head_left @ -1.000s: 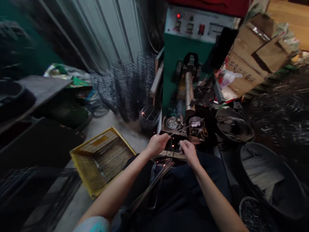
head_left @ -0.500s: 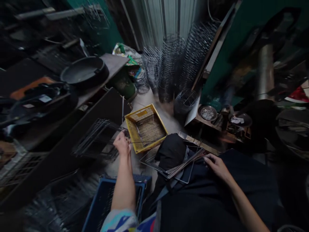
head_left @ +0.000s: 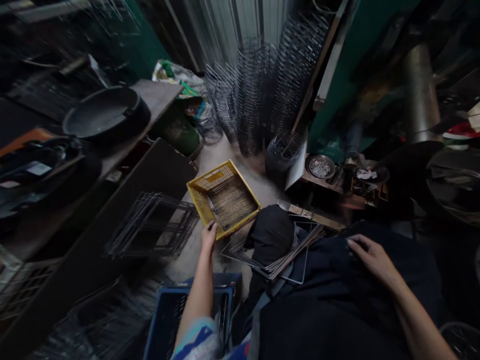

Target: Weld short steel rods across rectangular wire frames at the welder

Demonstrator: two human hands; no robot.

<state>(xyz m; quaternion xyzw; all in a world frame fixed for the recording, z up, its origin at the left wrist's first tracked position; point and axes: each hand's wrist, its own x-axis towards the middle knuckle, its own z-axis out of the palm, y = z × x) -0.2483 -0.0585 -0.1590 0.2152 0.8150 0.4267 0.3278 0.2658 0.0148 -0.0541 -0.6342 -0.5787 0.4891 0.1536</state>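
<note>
My left hand (head_left: 209,236) is at the near left edge of a yellow plastic crate (head_left: 245,188), its fingers drawn together. Whatever they hold, if anything, is too small or hidden to make out. Over the dark cloth on my lap, my right hand (head_left: 369,254) has its thumb and fingers curled close in a pinch; their contents cannot be made out. Between the hands, a fanned bundle of bent wire frames (head_left: 279,266) lies across my leg. More rectangular wire frames (head_left: 150,225) hang or stand in a stack left of my left hand.
A blue crate (head_left: 160,305) stands below my left forearm. Tall stacks of wire baskets (head_left: 255,95) rise at the back. A bowl of small metal pieces (head_left: 320,167) sits to the right. On the left bench (head_left: 161,95) rests a round black pan (head_left: 107,112).
My left hand has moved right and slightly down to the yellow crate's edge; the thin rod beside it no longer shows. My right hand has moved right, away from the wire frames. The view has shifted.
</note>
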